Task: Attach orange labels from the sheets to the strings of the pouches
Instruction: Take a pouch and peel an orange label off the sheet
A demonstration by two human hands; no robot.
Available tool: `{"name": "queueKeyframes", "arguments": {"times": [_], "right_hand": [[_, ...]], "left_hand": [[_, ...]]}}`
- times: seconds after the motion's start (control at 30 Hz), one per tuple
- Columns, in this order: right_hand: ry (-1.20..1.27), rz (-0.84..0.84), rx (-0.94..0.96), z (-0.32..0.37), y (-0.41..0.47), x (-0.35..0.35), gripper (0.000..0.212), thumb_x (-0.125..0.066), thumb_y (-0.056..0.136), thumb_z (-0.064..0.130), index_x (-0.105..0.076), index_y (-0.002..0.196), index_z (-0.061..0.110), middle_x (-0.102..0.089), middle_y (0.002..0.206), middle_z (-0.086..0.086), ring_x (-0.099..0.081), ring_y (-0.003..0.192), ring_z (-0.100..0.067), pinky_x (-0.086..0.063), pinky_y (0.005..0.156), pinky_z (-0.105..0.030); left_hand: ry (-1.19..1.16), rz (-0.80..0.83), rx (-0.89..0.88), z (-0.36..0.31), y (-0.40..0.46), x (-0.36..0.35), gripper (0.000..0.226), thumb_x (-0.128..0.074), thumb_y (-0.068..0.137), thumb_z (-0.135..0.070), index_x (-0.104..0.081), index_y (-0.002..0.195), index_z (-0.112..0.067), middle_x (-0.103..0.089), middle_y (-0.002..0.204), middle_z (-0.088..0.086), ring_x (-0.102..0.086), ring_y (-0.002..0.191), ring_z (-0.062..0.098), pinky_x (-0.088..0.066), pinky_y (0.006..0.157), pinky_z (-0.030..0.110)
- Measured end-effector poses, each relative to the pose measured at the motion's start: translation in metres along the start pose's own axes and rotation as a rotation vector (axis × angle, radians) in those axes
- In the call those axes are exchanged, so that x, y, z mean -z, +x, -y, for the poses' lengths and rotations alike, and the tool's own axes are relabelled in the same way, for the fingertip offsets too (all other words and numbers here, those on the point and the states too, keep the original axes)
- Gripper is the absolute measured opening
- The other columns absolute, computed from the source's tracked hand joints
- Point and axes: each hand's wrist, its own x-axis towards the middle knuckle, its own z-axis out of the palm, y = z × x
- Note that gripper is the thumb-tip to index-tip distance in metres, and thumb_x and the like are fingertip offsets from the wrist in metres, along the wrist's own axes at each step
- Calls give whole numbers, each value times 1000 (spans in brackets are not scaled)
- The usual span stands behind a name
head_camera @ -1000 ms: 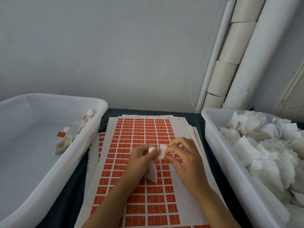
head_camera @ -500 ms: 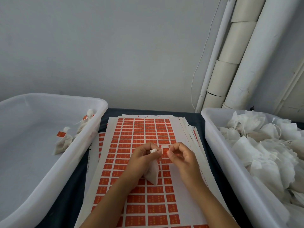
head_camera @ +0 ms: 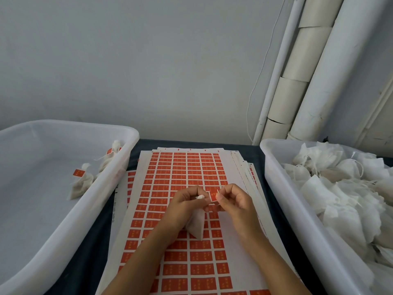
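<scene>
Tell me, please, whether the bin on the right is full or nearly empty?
Full: the right bin is heaped above its rim with white pouches.

Label now peeled and pinched in right hand
Right hand (head_camera: 232, 202) lifted off the sheet (head_camera: 182, 209), now holds an orange label (head_camera: 213, 197) between thumb and fingertip, just beside left hand (head_camera: 187, 204). Left hand shifted up slightly, pouch (head_camera: 196, 225) hanging below it; 1 s ago both hands were bunched together at the pouch top.
</scene>
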Motion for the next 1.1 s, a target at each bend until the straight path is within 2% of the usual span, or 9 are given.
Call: {"name": "queueKeyframes", "arguments": {"times": [0.2,0.4,0.6,0.7,0.8,0.9,1.1], "right_hand": [[-52,0,28,-1,2,1,8,-57,91,19,-56,83,17,-64,87,5,-63,87,-13,-53,78,-16],[-37,-19,36,-2,2,0,8,-57,91,15,-56,83,12,-64,87,-2,-64,85,-17,-55,80,-23],[-17,-62,36,-3,2,0,7,-59,89,15,-57,82,14,-66,85,4,-64,83,-9,-50,70,-10],[-19,-87,43,-3,2,1,8,-60,89,16,-57,82,15,-66,85,7,-64,83,-6,-51,71,-10],[-16,-82,44,-3,2,0,8,-60,89,16,-57,82,14,-66,86,5,-66,84,-9,-54,74,-16],[-31,-98,54,-3,2,0,11,-61,88,15,-55,79,15,-65,83,8,-65,82,-7,-53,74,-14],[-38,-113,56,-6,4,1,11,-64,87,15,-56,78,16,-64,82,9,-63,81,-5,-50,70,-8]], "left_hand": [[37,-8,-18,1,0,-1,27,-55,92,-10,-64,68,-19,-65,65,-7,-61,65,4,-46,65,17],[38,-3,-56,4,0,-1,28,-55,91,-9,-64,67,-22,-64,65,-8,-61,64,3,-47,60,9],[29,15,-52,4,0,0,24,-53,93,-11,-64,72,-18,-65,67,-9,-62,65,3,-47,59,8],[14,30,-41,3,0,-1,21,-54,93,-21,-65,75,-18,-66,71,-7,-65,73,7,-49,66,13],[37,-1,-48,2,-1,-5,17,-64,81,-36,-67,77,-20,-70,72,-8,-69,72,11,-51,64,17],[103,-63,-67,7,0,-6,14,-65,86,-28,-69,81,-16,-72,77,-2,-70,75,16,-56,67,23],[139,-92,-78,11,4,-6,13,-64,88,-25,-70,83,-14,-71,81,1,-68,78,15,-56,71,21]]}}
